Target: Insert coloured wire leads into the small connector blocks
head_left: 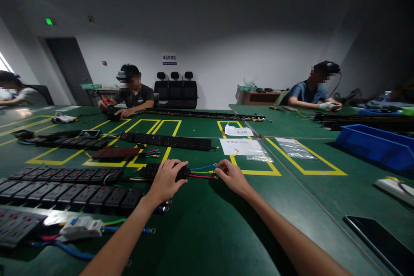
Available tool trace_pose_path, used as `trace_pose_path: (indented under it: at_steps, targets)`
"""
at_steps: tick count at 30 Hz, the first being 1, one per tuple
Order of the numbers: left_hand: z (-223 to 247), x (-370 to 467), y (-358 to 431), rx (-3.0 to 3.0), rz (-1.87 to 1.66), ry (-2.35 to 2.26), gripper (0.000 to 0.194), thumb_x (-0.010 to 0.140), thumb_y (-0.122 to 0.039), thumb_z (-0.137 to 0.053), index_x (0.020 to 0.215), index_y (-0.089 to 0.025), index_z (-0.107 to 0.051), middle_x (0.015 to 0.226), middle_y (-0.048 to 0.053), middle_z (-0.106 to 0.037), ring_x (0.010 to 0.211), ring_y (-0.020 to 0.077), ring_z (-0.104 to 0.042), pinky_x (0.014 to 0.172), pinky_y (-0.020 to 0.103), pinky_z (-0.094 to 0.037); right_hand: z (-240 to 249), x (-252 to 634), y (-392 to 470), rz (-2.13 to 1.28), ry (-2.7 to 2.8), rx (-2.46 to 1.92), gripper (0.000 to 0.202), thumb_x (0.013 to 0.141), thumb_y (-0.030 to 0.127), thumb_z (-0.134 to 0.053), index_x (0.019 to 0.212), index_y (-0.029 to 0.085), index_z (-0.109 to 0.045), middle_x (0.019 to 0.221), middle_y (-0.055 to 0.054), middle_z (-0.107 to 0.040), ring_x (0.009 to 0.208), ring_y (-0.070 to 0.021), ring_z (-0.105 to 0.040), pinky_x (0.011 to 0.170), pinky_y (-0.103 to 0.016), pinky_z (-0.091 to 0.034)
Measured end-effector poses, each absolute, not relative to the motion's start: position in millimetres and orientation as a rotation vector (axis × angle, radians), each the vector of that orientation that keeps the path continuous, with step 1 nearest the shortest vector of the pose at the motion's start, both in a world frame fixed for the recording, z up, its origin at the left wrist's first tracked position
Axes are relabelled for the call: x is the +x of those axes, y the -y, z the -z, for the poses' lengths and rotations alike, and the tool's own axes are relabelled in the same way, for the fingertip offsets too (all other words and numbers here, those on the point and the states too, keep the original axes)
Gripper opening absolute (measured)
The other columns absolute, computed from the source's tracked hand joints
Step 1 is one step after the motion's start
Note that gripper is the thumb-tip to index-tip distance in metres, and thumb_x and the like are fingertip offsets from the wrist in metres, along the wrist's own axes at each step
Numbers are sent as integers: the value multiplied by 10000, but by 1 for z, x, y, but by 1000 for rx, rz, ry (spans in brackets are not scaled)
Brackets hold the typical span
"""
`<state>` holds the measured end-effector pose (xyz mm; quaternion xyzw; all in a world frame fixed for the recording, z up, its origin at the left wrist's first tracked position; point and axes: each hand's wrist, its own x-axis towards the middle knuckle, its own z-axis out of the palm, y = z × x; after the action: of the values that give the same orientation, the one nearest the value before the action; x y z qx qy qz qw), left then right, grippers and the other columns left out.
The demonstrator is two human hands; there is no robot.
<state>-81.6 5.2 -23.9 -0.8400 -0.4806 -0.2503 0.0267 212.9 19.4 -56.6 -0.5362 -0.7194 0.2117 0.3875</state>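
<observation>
My left hand [168, 179] lies over a small black socket block [151, 171] near the middle of the green table, its fingers wrapped round the block's right end. Blue, yellow-green and red wires [201, 176] with ring terminals run out to the right of it. At the wire ends, my right hand [230, 176] pinches with thumb and forefinger around the terminal of the yellow-green wire. Rows of black socket strips [74, 194] lie left of my left hand. A white breaker [82, 227] with blue and red wires sits at the lower left.
Behind the hands lie a long socket strip [171, 141], a dark red strip [116, 153] and paper sheets [237, 146]. A blue bin [375, 148] and a phone [381, 241] are on the right. Two people sit across the table; another is at the far left.
</observation>
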Motion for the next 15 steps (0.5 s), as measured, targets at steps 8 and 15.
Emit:
trace_pose_path:
  at_steps: [8, 15]
  targets:
    - [25, -82, -2, -2590, 797, 1437, 655, 802, -213, -840, 1399, -271, -576, 1266, 81, -627, 1200, 307, -563, 1080, 520, -409, 57, 214, -20, -410, 1920, -1317, 147, 928, 331, -558, 967, 211, -631, 792, -13, -606, 689, -174, -561, 629, -292, -404]
    - [23, -80, 0, -2602, 782, 1413, 657, 797, -198, -842, 1396, -262, -581, 1265, 82, -628, 1195, 306, -567, 1057, 501, -430, 57, 209, -8, -95, 2075, -1305, 107, 957, 169, -483, 988, 233, -561, 1013, -39, -561, 767, -161, -558, 649, -281, -402]
